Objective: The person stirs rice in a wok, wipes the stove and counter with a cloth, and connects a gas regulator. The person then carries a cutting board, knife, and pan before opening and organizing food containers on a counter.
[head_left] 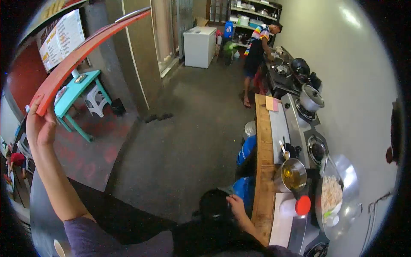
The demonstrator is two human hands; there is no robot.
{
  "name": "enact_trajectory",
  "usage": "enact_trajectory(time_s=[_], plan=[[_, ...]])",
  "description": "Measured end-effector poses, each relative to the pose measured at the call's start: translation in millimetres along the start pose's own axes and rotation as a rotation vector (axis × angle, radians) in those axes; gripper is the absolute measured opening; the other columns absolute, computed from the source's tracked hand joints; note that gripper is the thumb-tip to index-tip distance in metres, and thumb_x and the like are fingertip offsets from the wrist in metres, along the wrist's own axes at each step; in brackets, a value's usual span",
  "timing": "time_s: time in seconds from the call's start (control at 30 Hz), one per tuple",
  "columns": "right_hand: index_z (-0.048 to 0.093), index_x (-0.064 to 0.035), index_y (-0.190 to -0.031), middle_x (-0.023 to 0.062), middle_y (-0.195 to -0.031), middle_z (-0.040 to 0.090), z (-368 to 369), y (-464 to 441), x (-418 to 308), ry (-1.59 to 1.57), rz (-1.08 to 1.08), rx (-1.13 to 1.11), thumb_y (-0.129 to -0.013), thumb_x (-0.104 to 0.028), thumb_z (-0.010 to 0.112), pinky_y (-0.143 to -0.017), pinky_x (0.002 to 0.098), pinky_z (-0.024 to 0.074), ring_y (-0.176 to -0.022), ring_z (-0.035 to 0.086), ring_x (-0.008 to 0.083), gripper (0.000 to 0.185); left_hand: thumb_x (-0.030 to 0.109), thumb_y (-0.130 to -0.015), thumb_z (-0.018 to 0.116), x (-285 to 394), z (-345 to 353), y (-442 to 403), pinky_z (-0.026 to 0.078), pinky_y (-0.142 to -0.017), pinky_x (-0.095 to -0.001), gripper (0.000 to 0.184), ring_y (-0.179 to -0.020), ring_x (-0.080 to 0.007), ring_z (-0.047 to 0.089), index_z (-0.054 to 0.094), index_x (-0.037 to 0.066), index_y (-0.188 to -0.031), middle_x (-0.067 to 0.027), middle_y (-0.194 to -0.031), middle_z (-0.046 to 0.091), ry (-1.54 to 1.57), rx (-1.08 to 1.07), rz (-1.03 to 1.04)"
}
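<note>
My left hand (43,126) is raised at the left, its fingers closed on the near end of a long red board (79,53), which looks curved in this view. Flat items lie along the far part of the board. Low in the middle, my right hand (237,210) has its fingers closed at the edge of a dark round object (215,204), too dark to identify. To the right of that hand are a steel pot with yellow liquid (292,174), a red-lidded jar (303,205) and a wide metal pan (349,192) with pale food in it.
A wooden counter edge (263,171) and stove with a lidded pot (311,98) run along the right. Another person (254,47) bends over the far stove. A white chest freezer (200,47) stands at the back, a turquoise table (77,92) at the left, blue containers (246,150) under the counter.
</note>
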State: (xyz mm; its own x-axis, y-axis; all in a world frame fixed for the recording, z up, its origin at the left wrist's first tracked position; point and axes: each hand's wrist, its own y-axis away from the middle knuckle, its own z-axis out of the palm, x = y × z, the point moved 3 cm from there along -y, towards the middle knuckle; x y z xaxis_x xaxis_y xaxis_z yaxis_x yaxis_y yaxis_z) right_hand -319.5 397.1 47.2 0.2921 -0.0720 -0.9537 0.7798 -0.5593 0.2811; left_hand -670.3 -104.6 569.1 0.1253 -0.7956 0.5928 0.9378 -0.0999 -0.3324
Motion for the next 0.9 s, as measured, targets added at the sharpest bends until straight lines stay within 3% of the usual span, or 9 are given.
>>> enact_trajectory(time_s=[0.03, 0.17, 0.27, 0.37, 0.43, 0.47, 0.6, 0.7, 0.9], plan=[[0.064, 0.0014, -0.087, 0.0029, -0.078, 0.059, 6.6, -9.6, -50.6, -0.067, 0.107, 0.008, -0.084, -0.02, 0.067, -0.067, 0.0278, 0.0428, -0.075, 0.054, 0.0127, 0.022, -0.003, -0.088, 0.055, -16.5, -4.7, -19.8, 0.057, -0.089, -0.0343, 0.033, -0.105, -0.0306, 0.061, 0.046, -0.009, -0.119, -0.0232, -0.118, 0.056, -0.031, 0.05, 0.015], [0.064, 0.0003, -0.08, -0.001, -0.068, 0.056, -4.3, -127.5, -74.1, 0.008, -0.042, 0.071, -0.084, -0.018, 0.067, -0.058, 0.0257, 0.0371, -0.063, 0.048, 0.0087, 0.019, -0.001, -0.086, 0.056, -102.7, -9.7, -88.7, 0.056, -0.089, -0.0366, 0.038, -0.105, -0.0262, 0.062, 0.047, -0.005, -0.123, -0.0163, -0.118, 0.059, -0.2, 0.15, 0.151], [0.063, -0.0007, -0.077, -0.0031, -0.065, 0.054, -21.1, -229.0, -80.0, -0.01, 0.049, 0.021, -0.083, -0.017, 0.069, -0.057, 0.0248, 0.0346, -0.061, 0.045, 0.0065, 0.018, 0.0, -0.086, 0.055, -177.5, -2.5, -130.6, 0.051, -0.093, -0.0389, 0.038, -0.107, -0.0258, 0.06, 0.047, -0.006, -0.122, -0.0159, -0.12, 0.058, -0.211, 0.267, 0.186], [0.064, -0.0018, -0.075, -0.0037, -0.065, 0.053, -31.3, -335.7, -95.3, -0.084, 0.008, 0.046, -0.083, -0.015, 0.069, -0.057, 0.0255, 0.0338, -0.062, 0.045, 0.0064, 0.017, 0.004, -0.084, 0.057, -250.7, 4.8, -181.3, 0.053, -0.088, -0.0335, 0.036, -0.103, -0.0234, 0.062, 0.05, -0.005, -0.118, -0.0125, -0.114, 0.061, -0.265, 0.349, 0.217], [0.063, -0.0038, -0.072, -0.0033, -0.066, 0.054, -40.6, -404.8, -113.3, -0.117, 0.029, 0.05, -0.082, -0.016, 0.068, -0.057, 0.0254, 0.0344, -0.063, 0.046, 0.0072, 0.016, 0.005, -0.084, 0.055, -296.7, -10.3, -219.0, 0.049, -0.095, -0.0393, 0.046, -0.11, -0.0253, 0.058, 0.044, -0.008, -0.126, -0.0153, -0.122, 0.057, -0.278, 0.262, 0.185], [0.063, -0.0048, -0.071, -0.003, -0.067, 0.054, -34.4, -441.8, -126.7, -0.155, 0.041, 0.053, -0.081, -0.016, 0.068, -0.058, 0.0254, 0.0347, -0.063, 0.046, 0.0076, 0.016, 0.006, -0.081, 0.054, -323.4, -0.6, -233.8, 0.047, -0.097, -0.039, 0.052, -0.113, -0.0252, 0.057, 0.042, -0.009, -0.13, -0.0148, -0.125, 0.055, -0.326, 0.345, 0.221], [0.066, -0.0011, -0.077, 0.0008, -0.076, 0.062, -24.6, -590.9, -177.8, -0.14, 0.018, 0.029, -0.084, -0.016, 0.067, -0.069, 0.0263, 0.0425, -0.072, 0.054, 0.0107, 0.017, 0.006, -0.079, 0.054, -413.5, -5.7, -310.9, 0.044, -0.1, -0.0402, 0.057, -0.117, -0.028, 0.054, 0.04, -0.007, -0.133, -0.0157, -0.129, 0.051, -0.225, 0.477, 0.156], [0.066, 0.0002, -0.079, 0.0006, -0.074, 0.061, -0.4, -682.5, -268.0, -0.004, -0.03, -0.021, -0.083, -0.02, 0.068, -0.066, 0.0267, 0.0423, -0.071, 0.053, 0.0108, 0.021, 0.007, -0.079, 0.054, -469.7, -25.8, -369.0, 0.043, -0.1, -0.0415, 0.057, -0.116, -0.0285, 0.053, 0.041, -0.005, -0.133, -0.0139, -0.126, 0.053, -0.226, 0.476, 0.075], [0.068, -0.0015, -0.082, 0.0002, -0.074, 0.062, 76.9, -887.1, -334.8, -0.032, -0.07, -0.069, -0.082, -0.028, 0.071, -0.064, 0.0269, 0.042, -0.07, 0.053, 0.0101, 0.026, 0.01, -0.079, 0.053, -561.7, -51.0, -515.8, 0.043, -0.1, -0.0411, 0.053, -0.116, -0.0269, 0.053, 0.044, -0.001, -0.129, -0.0126, -0.125, 0.052, -0.265, 0.405, -0.009]])
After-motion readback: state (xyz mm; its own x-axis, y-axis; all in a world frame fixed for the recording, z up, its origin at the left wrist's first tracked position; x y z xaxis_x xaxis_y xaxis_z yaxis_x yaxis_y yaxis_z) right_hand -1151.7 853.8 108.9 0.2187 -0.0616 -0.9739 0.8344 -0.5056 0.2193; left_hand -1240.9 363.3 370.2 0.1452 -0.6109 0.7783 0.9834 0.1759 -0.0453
